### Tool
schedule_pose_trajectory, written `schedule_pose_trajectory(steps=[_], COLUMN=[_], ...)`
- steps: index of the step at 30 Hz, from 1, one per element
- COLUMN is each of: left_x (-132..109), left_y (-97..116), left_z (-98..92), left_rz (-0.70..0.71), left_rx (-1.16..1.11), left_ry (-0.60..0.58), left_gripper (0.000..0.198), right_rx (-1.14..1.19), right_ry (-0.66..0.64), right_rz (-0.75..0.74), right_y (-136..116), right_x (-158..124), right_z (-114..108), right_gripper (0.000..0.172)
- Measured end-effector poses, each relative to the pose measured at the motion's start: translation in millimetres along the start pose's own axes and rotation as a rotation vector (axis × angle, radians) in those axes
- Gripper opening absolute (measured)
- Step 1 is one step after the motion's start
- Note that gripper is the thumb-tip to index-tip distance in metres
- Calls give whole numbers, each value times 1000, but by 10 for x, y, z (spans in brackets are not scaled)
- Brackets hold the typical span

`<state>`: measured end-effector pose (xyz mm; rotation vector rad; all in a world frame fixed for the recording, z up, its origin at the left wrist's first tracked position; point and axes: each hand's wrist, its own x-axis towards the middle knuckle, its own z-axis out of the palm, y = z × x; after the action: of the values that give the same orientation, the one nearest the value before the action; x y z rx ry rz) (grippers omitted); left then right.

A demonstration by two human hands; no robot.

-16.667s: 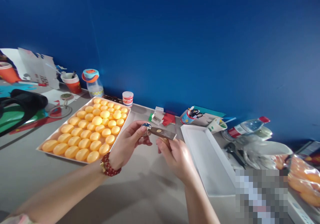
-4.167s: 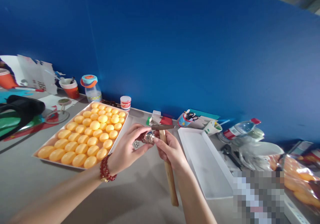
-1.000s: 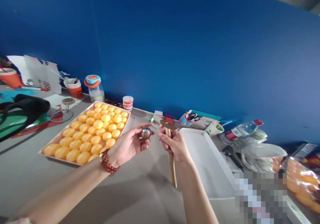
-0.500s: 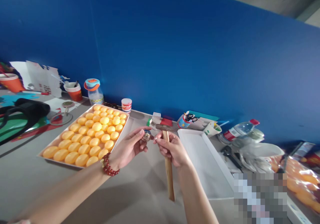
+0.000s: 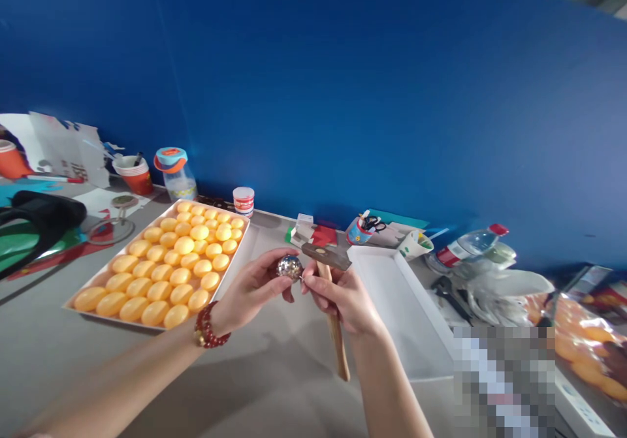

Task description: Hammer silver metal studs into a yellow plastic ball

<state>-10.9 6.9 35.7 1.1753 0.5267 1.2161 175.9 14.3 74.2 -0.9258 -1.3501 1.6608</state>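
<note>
A shiny, dented silver ball (image 5: 289,267) is held between the thumb and fingers of my left hand (image 5: 247,291), above the grey table. My right hand (image 5: 345,294) has a hammer (image 5: 337,343) in its grip, wooden handle hanging down and metal head at the top. The right thumb and fingertip pinch close together at the ball's right side, perhaps on a tiny piece too small to make out. To the left of my left hand lies a shallow box (image 5: 223,288) of orange balls. A white tray-like box (image 5: 411,320) is right of my right hand.
Along the blue wall stand a white tub (image 5: 243,202), a lidded clear jar (image 5: 179,180), stacked paper cups (image 5: 134,175) and a pen cup (image 5: 359,230) with scissors. At right are a plastic bottle (image 5: 470,245), a bag of orange balls (image 5: 588,340) and a power strip (image 5: 580,408).
The silver ball has turned in my left hand and shows more of its surface. The hammer has tilted, its head now lower at the right. The whole view has shifted slightly.
</note>
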Motion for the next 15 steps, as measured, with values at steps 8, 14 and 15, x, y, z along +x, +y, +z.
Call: schedule_pose_trajectory(steps=[8, 14, 15], left_x=[7, 14, 13], left_y=[-71, -48, -46], left_z=[5, 14, 13], left_rz=[23, 33, 26], left_rx=[-2, -29, -39], left_ry=[-35, -48, -49], left_gripper=[39, 43, 43], right_rx=[-12, -44, -48], right_ry=[-7, -15, -16], right_rz=[-19, -22, -21], right_y=[13, 5, 2], right_x=[-10, -14, -13], right_z=[18, 14, 15], right_gripper=[18, 20, 20])
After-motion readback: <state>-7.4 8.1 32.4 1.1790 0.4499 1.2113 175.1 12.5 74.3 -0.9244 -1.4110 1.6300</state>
